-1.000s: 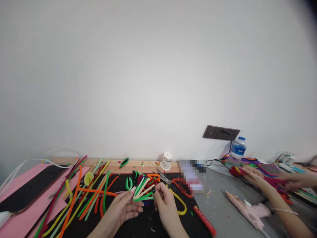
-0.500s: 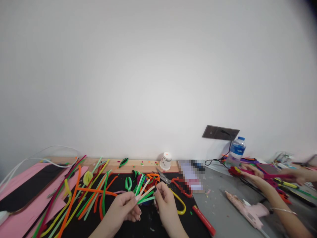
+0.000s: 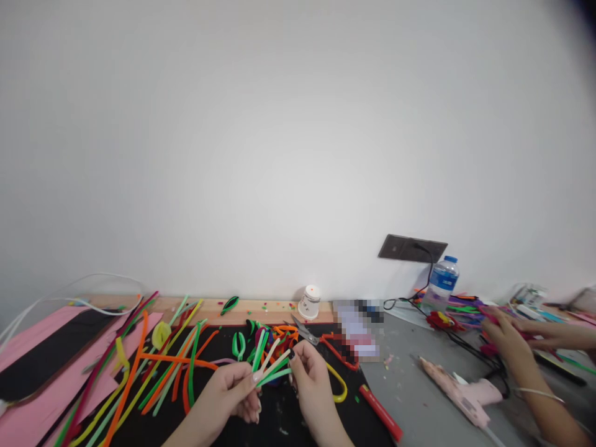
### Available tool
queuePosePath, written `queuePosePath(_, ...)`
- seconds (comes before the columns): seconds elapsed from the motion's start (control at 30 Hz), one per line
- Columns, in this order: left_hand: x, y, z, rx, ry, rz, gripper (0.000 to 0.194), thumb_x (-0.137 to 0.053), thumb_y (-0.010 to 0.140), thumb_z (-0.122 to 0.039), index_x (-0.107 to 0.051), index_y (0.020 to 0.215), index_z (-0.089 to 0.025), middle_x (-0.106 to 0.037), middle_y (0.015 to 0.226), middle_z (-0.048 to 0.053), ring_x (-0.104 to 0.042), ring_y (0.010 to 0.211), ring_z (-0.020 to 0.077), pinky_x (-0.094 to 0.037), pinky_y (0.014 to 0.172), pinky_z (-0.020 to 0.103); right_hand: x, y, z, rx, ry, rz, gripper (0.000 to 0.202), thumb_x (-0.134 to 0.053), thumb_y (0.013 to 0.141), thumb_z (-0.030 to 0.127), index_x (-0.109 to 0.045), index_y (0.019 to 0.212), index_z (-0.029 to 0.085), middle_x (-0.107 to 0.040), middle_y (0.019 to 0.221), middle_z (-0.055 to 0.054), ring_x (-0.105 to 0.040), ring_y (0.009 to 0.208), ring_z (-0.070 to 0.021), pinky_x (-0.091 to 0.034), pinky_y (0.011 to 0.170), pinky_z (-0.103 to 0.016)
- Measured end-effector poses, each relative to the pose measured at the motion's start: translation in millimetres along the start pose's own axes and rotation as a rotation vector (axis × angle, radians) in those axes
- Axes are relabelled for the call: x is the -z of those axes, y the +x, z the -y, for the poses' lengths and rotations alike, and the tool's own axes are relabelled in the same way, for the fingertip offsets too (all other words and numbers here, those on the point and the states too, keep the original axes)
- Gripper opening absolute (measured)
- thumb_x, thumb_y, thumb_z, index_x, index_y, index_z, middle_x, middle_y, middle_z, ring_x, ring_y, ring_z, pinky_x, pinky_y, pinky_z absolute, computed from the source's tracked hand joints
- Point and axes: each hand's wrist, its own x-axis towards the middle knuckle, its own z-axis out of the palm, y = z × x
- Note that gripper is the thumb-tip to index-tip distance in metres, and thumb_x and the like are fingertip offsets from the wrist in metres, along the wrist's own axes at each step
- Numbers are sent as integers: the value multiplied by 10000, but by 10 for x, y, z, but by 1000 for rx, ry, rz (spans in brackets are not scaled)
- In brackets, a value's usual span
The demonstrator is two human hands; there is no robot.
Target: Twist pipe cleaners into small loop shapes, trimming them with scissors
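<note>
My left hand point(image 3: 233, 391) is closed, pinching the lower ends of a small fan of pipe cleaners point(image 3: 277, 362) in green, pale green and cream. My right hand point(image 3: 311, 375) has thumb and fingers closed at the free tips of the fan's right-hand strands. Both hands are over a black mat point(image 3: 261, 431). Just behind them lies a tangle of orange pipe cleaners point(image 3: 285, 335), partly hidden. Scissors point(image 3: 305, 331) with open blades lie beyond my right hand, and a looped green pipe-cleaner piece point(image 3: 239, 345) lies beyond the left.
Many long pipe cleaners point(image 3: 174, 359) spread leftward near a black phone-like slab point(image 3: 51, 357) on pink sheets. A white paper cup point(image 3: 309, 302) stands by the wall. To the right are a red utility knife point(image 3: 380, 413), pink glue gun point(image 3: 460, 392), water bottle point(image 3: 442, 282) and a co-worker's hands point(image 3: 510, 338).
The co-worker's hands have moved right, away from the red piece, which now lies on the table. My hands keep their hold on the pipe cleaners with hardly any movement.
</note>
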Motion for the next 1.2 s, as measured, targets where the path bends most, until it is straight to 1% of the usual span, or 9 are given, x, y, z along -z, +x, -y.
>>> queuePosePath(0.13, 21, 6, -16, -3, 9, -42, 441, -681, 572, -555, -521, 528, -147, -631, 421, 10, -569, 358, 105, -391, 371, 165, 12, 25, 18, -105, 114, 47, 296, -561, 767, 405, -423, 643, 174, -386, 450, 88, -290, 358, -41, -188, 355, -160)
queuePosePath(0.23, 49, 16, -45, -29, 6, -93, 438, -683, 572, -551, -534, 532, -142, -625, 428, 7, -561, 373, 101, -393, 392, 173, -1, 49, 11, -183, 316, 95, 336, -591, 725, 482, -473, 726, 167, -510, 521, 46, -357, 337, -43, -264, 330, -154)
queuePosePath(0.33, 45, -2, -80, -59, 24, -99, 433, -671, 591, -546, -538, 520, -141, -621, 444, 7, -562, 404, 104, -408, 430, 189, -42, 34, -23, -253, 393, 161, 385, -696, 637, 440, -542, 812, 135, -580, 591, 1, -418, 357, -48, -357, 348, -167)
queuePosePath(0.43, -11, -43, -95, -64, 85, -57, 440, -638, 608, -570, -524, 524, -154, -629, 461, 11, -570, 418, 117, -415, 444, 206, -89, -2, -67, -268, 360, 213, 362, -735, 599, 407, -571, 722, 108, -573, 542, -6, -446, 353, -60, -385, 357, -183)
queuePosePath(0.57, -73, -62, -68, -73, 177, 9, 414, -606, 657, -553, -532, 571, -155, -635, 494, 3, -580, 436, 116, -405, 437, 193, -102, -15, -101, -218, 321, 176, 323, -679, 673, 410, -543, 657, 118, -545, 509, 11, -413, 345, -48, -338, 344, -165)
queuePosePath(0.67, -57, -44, -47, -56, 171, 17, 374, -606, 684, -518, -568, 639, -148, -651, 575, 0, -598, 493, 111, -414, 460, 181, -86, -13, -92, -190, 280, 187, 314, -661, 689, 411, -524, 658, 130, -529, 498, 26, -396, 349, -47, -294, 332, -154)
queuePosePath(0.87, -38, -54, -73, -8, 211, 85, 355, -646, 664, -481, -630, 731, -133, -678, 645, 29, -631, 582, 141, -426, 495, 186, -90, -32, -79, -213, 177, 220, 346, -696, 633, 412, -498, 590, 131, -505, 433, 38, -381, 330, -39, -255, 332, -145)
queuePosePath(1.0, -82, -70, -67, 25, 255, 59, 391, -630, 653, -510, -644, 748, -131, -688, 644, 50, -644, 577, 163, -425, 483, 199, -95, -13, -137, -220, 215, 170, 382, -740, 569, 410, -459, 585, 152, -508, 424, 46, -379, 309, -41, -252, 311, -145)
queuePosePath(1.2, -121, -57, 19, 78, 247, 105, 407, -580, 672, -540, -613, 732, -139, -656, 573, 24, -637, 495, 140, -381, 419, 165, -97, -1, -134, -191, 159, 159, 364, -709, 603, 436, -498, 602, 139, -491, 423, 53, -354, 299, -37, -241, 286, -144)
